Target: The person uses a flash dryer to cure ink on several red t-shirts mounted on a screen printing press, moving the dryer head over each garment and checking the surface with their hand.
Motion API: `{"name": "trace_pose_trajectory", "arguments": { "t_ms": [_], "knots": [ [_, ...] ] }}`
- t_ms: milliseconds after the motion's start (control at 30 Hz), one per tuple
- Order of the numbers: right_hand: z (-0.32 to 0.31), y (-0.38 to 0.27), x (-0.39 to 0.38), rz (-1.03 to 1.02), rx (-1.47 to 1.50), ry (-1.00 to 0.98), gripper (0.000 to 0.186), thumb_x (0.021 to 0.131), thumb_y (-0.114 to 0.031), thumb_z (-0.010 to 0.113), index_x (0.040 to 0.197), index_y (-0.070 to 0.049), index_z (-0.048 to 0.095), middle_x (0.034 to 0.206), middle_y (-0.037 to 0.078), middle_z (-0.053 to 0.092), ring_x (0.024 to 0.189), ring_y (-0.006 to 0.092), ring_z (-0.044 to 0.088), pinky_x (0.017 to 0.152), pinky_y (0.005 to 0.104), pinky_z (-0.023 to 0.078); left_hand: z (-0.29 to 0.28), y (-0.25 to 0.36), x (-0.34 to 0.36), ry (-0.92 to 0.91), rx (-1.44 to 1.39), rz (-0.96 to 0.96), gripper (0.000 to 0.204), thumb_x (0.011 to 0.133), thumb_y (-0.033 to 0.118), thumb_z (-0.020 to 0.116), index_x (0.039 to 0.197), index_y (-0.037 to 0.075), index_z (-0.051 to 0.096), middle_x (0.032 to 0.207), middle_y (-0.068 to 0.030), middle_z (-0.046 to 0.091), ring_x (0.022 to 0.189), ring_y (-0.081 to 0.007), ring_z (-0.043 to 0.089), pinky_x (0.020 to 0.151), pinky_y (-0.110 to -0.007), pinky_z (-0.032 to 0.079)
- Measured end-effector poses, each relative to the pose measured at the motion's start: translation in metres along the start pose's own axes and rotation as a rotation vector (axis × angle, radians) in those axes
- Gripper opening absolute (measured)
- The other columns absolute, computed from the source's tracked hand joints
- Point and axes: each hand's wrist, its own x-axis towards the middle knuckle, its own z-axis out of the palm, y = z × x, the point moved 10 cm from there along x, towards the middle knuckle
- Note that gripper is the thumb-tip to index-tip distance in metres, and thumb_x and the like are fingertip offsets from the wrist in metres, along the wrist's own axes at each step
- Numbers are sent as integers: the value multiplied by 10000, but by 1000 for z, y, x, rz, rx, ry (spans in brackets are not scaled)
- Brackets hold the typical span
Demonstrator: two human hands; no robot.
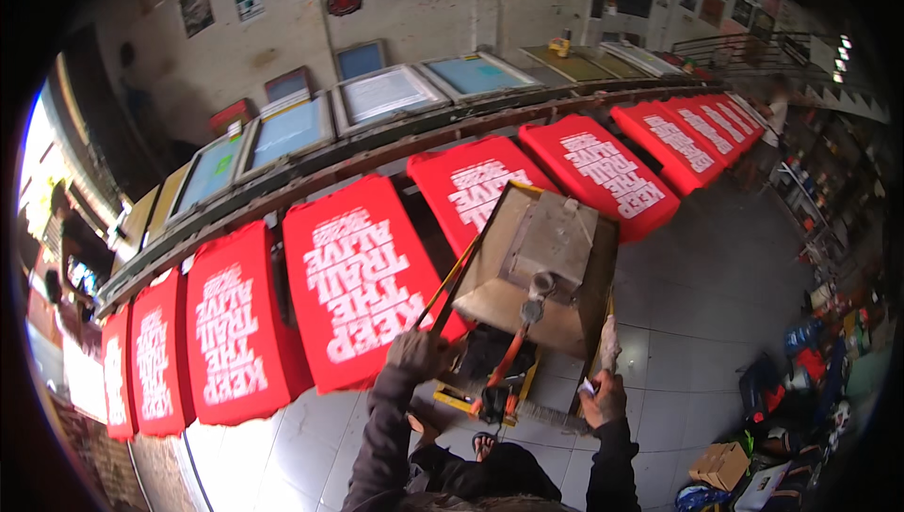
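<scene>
In front of me stands a tan metal hooded machine [508, 276], perhaps a flash dryer, on a yellow frame with an orange hose at its near side. My left hand [414, 354] is closed on the yellow-and-black frame bar at its left. At the right side, my right hand [604, 397] is closed around the lower end of a bar with a pale wrapping [610, 342]. A small white piece shows by its thumb. The hood reaches over the near part of a red T-shirt [480, 182]. Left of it lies another printed red T-shirt [353, 276].
More red shirts [226, 324] lie flat on boards in a curved row. Framed screens [386, 97] rest on the rail behind. Bags and boxes, including a cardboard box [718, 466], crowd the floor at lower right. Another person [777, 112] stands at far right; others are at far left.
</scene>
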Motion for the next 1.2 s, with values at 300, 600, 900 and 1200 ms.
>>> {"name": "trace_pose_trajectory", "arguments": {
  "t_ms": [300, 600, 900, 1200],
  "knots": [
    [17, 29, 7, -90, 53, -35, 253, 758, -165, 761, 904, -64, 581, 907, 173, 609, 873, 388, 610, 793, 482, 490, -15, 25, -9, -378, -81, -58, 407, 972, 539, 574, 1210, 238, 708, 674, -64, 695, 684, -285, 723, 629, -463, 538],
    [12, 4, 3, -224, 103, -116, 272, 723, -149, 770, 852, -39, 557, 821, 167, 606, 820, 375, 618, 747, 465, 484, -51, 29, -86, 166, -247, -158, 550, 957, 558, 588, 635, 124, 688, 534, -121, 599, 482, -321, 617, 479, -463, 424],
    [25, -26, 0, -424, 190, -245, 208, 738, -56, 743, 834, -28, 560, 715, 67, 562, 675, 182, 559, 657, 353, 474, -78, 43, -163, 87, -199, -262, 485, 993, 493, 598, 661, 148, 679, 518, -122, 578, 487, -335, 622, 469, -462, 440],
    [45, -77, 5, -430, 268, -460, 264, 719, -71, 798, 776, -30, 544, 767, 114, 574, 707, 257, 594, 645, 391, 487, -78, 65, -231, 86, -188, -481, 610, 1006, 482, 595, 489, 158, 588, 419, -71, 472, 381, -287, 510, 457, -419, 361]
  ]
}}
